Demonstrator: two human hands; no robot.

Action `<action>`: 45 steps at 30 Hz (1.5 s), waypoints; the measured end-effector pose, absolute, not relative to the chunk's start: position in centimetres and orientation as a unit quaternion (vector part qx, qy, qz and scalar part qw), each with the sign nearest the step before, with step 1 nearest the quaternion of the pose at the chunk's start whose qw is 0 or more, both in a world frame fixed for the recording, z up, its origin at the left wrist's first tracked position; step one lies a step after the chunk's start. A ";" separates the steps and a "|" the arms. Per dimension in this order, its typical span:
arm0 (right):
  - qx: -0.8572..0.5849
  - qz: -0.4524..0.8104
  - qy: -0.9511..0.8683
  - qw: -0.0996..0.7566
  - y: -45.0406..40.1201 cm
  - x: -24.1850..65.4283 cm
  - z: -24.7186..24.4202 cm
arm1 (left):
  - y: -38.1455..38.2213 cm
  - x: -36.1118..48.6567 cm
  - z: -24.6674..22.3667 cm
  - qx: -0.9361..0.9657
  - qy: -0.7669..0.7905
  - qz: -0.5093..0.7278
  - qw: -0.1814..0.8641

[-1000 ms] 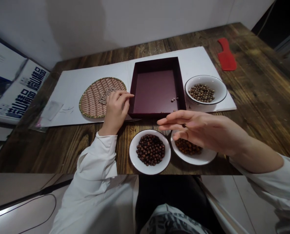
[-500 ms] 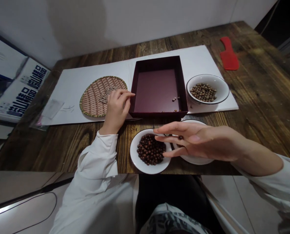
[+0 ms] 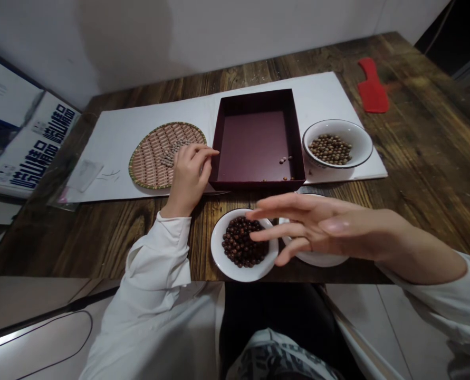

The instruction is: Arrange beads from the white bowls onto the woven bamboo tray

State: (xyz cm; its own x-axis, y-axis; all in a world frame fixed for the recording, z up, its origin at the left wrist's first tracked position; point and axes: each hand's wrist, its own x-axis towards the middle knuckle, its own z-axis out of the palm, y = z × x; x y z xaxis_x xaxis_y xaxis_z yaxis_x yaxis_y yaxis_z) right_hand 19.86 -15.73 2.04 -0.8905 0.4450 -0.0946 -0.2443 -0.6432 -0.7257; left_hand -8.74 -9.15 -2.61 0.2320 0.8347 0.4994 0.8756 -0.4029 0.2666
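Note:
My left hand [image 3: 191, 171] is bent over the left rim of a dark maroon box [image 3: 254, 142], fingertips and thumb at its wall. The woven bamboo tray [image 3: 150, 158], with several pale beads [image 3: 175, 153] on it, lies partly behind this hand. My right hand [image 3: 322, 224] hovers over two white dishes, its fingers stretched out and apart, with nothing visible between them. Its fingertips overlap the right side of the left dish [image 3: 219, 264], which is full of dark brown beads [image 3: 242, 243]. Beneath the palm, the other dish [image 3: 324, 258] is mostly hidden.
A white bowl [image 3: 359, 142] of olive-brown beads [image 3: 329, 149] stands right of the box. A few loose beads [image 3: 285, 159] lie inside the box. A white board [image 3: 116, 126] lies under these things. A red comb [image 3: 373, 89] is at the back right, and printed boxes [image 3: 40, 148] stand at left.
My right hand has shifted slightly, its thumb moving across the palm. A dark bead seen by its fingers before is no longer visible. My left hand has stayed in place.

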 end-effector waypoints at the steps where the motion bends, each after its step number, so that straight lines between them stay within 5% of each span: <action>1: -0.148 0.866 -0.423 0.221 -15.7 19.9 2.1 | -9.1 -8.7 -2.6 -0.785 -0.544 -0.296 0.036; 6: -0.310 0.424 -0.784 0.331 -15.0 20.5 2.2 | -9.1 -8.8 -2.7 -0.788 -0.537 -0.297 0.047; 9: -0.296 0.124 -0.912 0.257 -14.5 20.8 1.7 | -9.1 -8.8 -2.8 -0.788 -0.536 -0.298 0.052; 13: -0.277 -0.059 -0.946 0.160 -14.6 20.8 0.6 | -9.1 -8.8 -2.8 -0.786 -0.537 -0.302 0.048; 34: -0.244 -0.068 -0.962 0.104 -14.8 20.6 -1.0 | -9.0 -8.9 -2.9 -0.788 -0.532 -0.304 0.055; 45: -0.305 0.020 -0.928 0.214 -13.4 21.1 1.5 | -9.9 -8.3 -1.6 -0.811 -0.473 -0.344 0.036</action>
